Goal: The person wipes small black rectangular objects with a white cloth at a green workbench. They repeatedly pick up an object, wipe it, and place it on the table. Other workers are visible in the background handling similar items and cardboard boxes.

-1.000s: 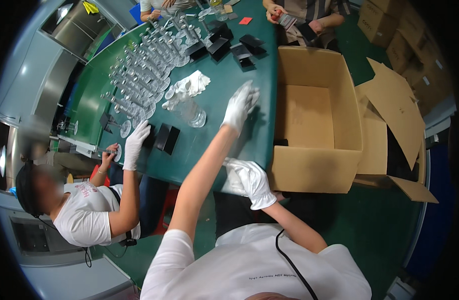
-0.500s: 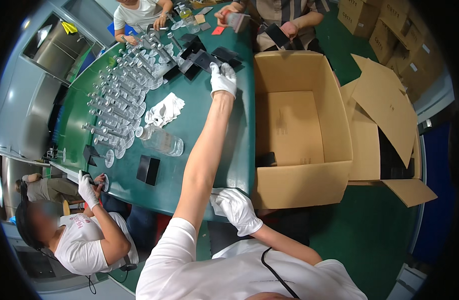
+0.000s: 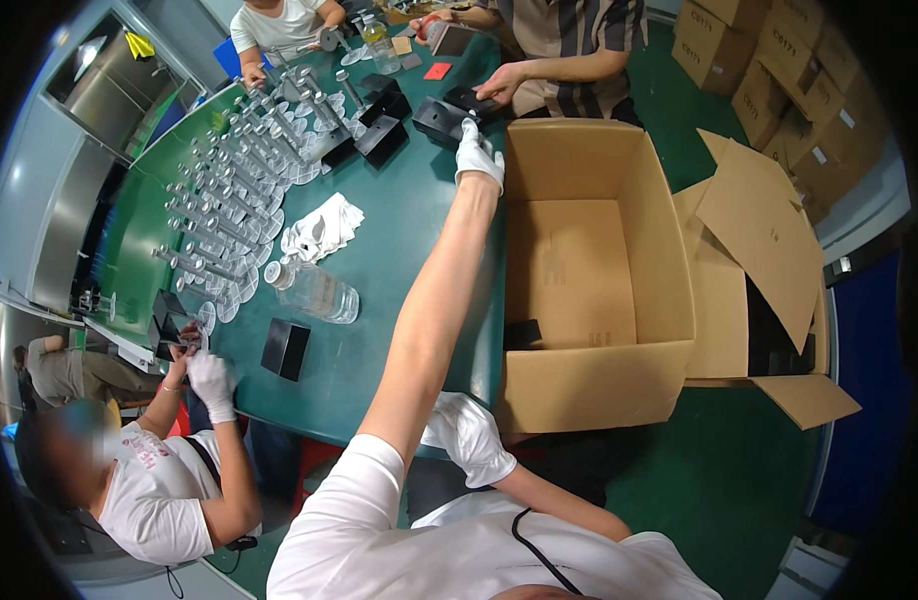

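The person's left hand (image 3: 478,152) has stretched farther across the green table (image 3: 419,230) and now closes on a black box (image 3: 441,118) near its far edge, beside the open cardboard carton (image 3: 589,380). The right hand (image 3: 466,432) stays loosely curled at the near edge, empty. Co-workers sit around rows of small metal stands (image 3: 234,215).

Left hand (image 3: 478,152) fingers perhaps on a black part (image 3: 441,118), contact too small to tell
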A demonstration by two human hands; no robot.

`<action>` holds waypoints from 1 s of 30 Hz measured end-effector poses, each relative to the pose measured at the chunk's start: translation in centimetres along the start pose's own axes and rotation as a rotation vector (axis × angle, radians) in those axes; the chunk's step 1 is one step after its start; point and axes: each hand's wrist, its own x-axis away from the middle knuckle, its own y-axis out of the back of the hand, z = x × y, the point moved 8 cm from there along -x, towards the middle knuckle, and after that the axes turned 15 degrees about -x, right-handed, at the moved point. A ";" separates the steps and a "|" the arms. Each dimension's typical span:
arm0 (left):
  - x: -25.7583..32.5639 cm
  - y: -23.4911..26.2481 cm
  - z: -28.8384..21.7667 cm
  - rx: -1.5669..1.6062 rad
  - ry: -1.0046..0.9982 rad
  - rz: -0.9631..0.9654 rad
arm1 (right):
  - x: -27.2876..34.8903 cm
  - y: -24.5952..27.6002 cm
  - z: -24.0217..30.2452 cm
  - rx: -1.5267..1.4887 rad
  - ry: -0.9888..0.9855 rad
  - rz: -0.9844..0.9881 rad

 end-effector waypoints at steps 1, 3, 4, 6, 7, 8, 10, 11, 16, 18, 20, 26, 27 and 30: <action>0.3 0.3 0.1 -0.016 0.020 -0.036 | 0.0 -0.1 -0.1 0.000 -0.003 0.000; 0.8 -0.3 -0.3 0.044 0.027 0.047 | 0.0 -0.2 0.2 0.064 0.023 0.034; 0.9 -0.4 -0.8 0.098 0.039 0.090 | -0.1 -0.2 0.4 0.096 0.036 0.048; 1.4 -1.0 -1.6 0.082 -0.074 0.169 | -0.1 0.3 0.4 0.030 0.018 -0.003; -0.1 1.0 -2.8 0.121 -0.076 0.131 | 0.0 0.0 0.8 -0.024 0.020 -0.004; -0.5 1.3 -3.3 0.116 -0.119 0.103 | 0.1 -0.1 0.8 -0.011 0.018 0.006; -0.8 1.6 -3.8 0.116 -0.154 0.066 | 0.2 -0.3 0.7 0.019 0.010 0.022; -0.7 1.4 -3.8 0.146 -0.159 0.075 | 0.1 -0.1 0.5 0.015 0.001 0.017; -1.6 3.4 -5.2 0.229 -0.161 -0.106 | 0.1 -0.1 0.3 -0.005 -0.021 0.012; -2.3 5.1 -6.0 0.265 -0.183 -0.158 | 0.4 -0.3 0.2 -0.040 -0.035 0.005; -2.6 5.5 -6.4 0.241 -0.265 -0.100 | 0.2 -0.1 0.2 -0.037 -0.035 -0.004; -2.2 6.6 -7.5 0.254 -0.194 -0.138 | -0.1 0.4 0.9 0.014 -0.020 -0.008; -1.6 6.3 -7.2 0.224 -0.166 -0.151 | -0.1 0.6 0.7 0.011 -0.022 -0.015; -0.6 8.7 -8.9 0.083 -0.228 -0.156 | 1.6 -0.6 -0.7 0.076 -0.003 0.039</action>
